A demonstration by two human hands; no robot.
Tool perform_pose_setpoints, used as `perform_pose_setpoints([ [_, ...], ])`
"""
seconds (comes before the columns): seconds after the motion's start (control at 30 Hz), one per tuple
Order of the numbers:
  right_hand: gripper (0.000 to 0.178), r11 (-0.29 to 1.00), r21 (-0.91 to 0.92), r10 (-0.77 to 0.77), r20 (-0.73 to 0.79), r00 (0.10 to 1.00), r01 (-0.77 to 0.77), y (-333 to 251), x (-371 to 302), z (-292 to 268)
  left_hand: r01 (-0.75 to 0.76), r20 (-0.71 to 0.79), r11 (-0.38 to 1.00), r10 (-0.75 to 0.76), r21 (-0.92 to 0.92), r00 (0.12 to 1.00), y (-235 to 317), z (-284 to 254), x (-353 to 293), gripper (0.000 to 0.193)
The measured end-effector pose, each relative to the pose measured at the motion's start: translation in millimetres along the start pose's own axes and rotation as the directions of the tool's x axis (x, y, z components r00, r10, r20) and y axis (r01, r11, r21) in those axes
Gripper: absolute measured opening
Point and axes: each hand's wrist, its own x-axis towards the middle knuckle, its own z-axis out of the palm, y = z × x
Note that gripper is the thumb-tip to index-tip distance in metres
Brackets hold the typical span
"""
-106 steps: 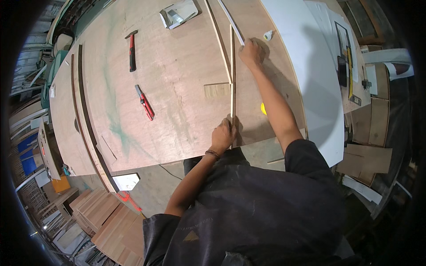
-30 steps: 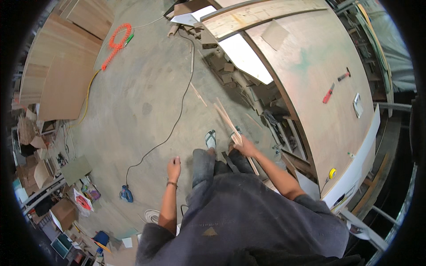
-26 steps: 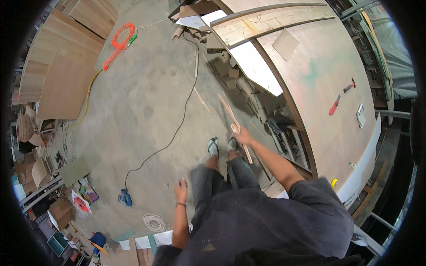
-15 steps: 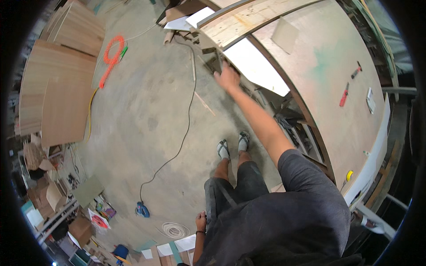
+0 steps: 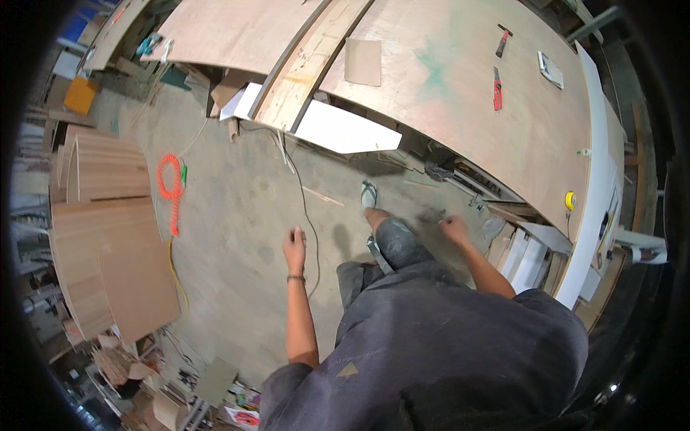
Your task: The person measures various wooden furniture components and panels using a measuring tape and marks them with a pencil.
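Observation:
My left hand (image 5: pixel 294 248) hangs over the concrete floor with its fingers curled together, near a thin dark cable (image 5: pixel 310 223). I see nothing in it. On the other side of my body, my right hand (image 5: pixel 453 230) is loosely curled too, in the air beside the large plywood-topped workbench (image 5: pixel 445 108), touching nothing. A white panel (image 5: pixel 348 131) juts out from under the bench top. On the bench lie a hammer (image 5: pixel 503 41), a red-handled tool (image 5: pixel 497 90), a square plywood piece (image 5: pixel 363 62) and a yellow tape measure (image 5: pixel 570 200).
An orange coiled hose (image 5: pixel 169 187) lies on the floor to the left, beside stacked wooden panels (image 5: pixel 93 237). Thin wood strips (image 5: pixel 323 196) lie on the floor ahead. White and wooden boards (image 5: pixel 528 258) stand under the bench at right. Clutter fills the lower left.
My right hand has drawn back from the white panel to beside my body. My left hand has risen and swung forward. My body has turned and one foot has stepped forward.

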Motion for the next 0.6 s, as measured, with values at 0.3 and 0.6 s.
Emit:
perform_pose_setpoints([
  [0.3,0.038,0.824,0.284,-0.202,-0.659,0.724,0.489,-291.3,81.4,-117.3,-0.432,0.231,0.9,0.41,0.055,0.882,264.4,119.1,124.8,0.033],
  [0.6,0.071,0.991,0.118,0.006,-0.508,0.861,0.063,-462.6,159.7,-159.7,-0.357,0.444,0.931,0.29,0.075,0.848,322.0,158.8,125.4,0.033],
])
